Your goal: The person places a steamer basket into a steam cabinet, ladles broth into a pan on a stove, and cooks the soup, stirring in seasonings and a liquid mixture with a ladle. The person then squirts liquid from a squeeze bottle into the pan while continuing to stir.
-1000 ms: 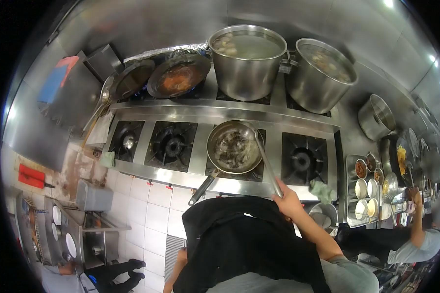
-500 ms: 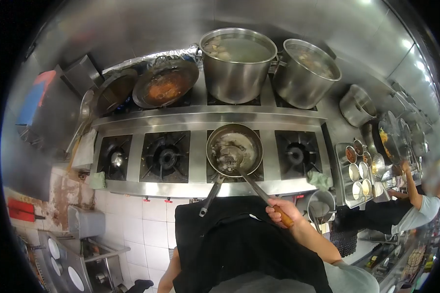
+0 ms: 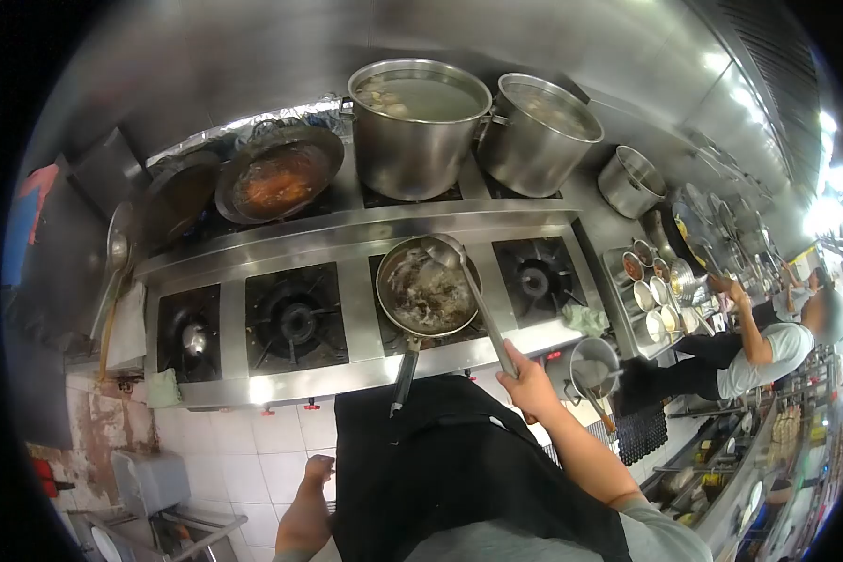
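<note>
My right hand [image 3: 532,386] is closed around the handle of a long metal ladle [image 3: 481,304]. The ladle's bowl is at the far rim of a frying pan [image 3: 384,298], tilted over the dark, wet, shiny food [image 3: 429,298] inside. The pan sits on a stove burner, and its dark handle [image 3: 406,377] points toward me with no hand on it. Low on the left, beside my black apron [image 3: 450,450], is my left hand [image 3: 318,468]; its fingers are loosely curled, with nothing visible in them.
Two large stockpots [image 3: 412,150] of broth and two dark woks [image 3: 281,178] stand along the back. Seasoning containers [image 3: 648,295] fill a tray on the right. A co-worker [image 3: 768,347] works beyond it. A pot [image 3: 595,361] with a ladle hangs near the stove's right front.
The ladle bowl has moved from the pan's middle to its far rim, and the food looks stirred up. My left hand has come into view. The whole view has shifted and turned.
</note>
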The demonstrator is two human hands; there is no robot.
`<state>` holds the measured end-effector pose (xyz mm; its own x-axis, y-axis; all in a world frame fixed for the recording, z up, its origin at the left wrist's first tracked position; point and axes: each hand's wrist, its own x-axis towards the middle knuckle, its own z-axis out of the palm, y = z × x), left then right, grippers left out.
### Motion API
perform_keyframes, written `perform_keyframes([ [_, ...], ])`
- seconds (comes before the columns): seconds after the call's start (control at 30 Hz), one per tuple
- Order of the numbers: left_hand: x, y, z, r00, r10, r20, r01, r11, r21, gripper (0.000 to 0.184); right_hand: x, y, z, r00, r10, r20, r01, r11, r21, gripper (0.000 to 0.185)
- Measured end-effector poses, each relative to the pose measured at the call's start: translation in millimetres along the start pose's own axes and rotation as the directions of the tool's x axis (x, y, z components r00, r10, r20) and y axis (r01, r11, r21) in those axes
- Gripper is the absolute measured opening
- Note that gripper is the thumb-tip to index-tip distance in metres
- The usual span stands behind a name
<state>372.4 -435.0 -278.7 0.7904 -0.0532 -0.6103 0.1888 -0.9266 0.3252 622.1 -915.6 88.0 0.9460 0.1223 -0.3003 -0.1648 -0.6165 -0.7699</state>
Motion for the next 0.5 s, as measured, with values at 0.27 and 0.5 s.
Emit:
perform_keyframes([
  [0.27,31.2,-11.7,11.3,0.982,0.034,-0.184,-0.048,0.996,-0.076,0.035,-26.8,17.5,16.3,0.967,0.224,0.124,-0.249,0.936,0.25,0.066],
  [0.5,-15.1,-0.5,0.7,0.981,-0.191,0.035,0.192,0.935,-0.299,0.039,-19.5,-1.4,20.1,0.788,0.204,0.581,-0.616,0.247,0.748,0.057],
])
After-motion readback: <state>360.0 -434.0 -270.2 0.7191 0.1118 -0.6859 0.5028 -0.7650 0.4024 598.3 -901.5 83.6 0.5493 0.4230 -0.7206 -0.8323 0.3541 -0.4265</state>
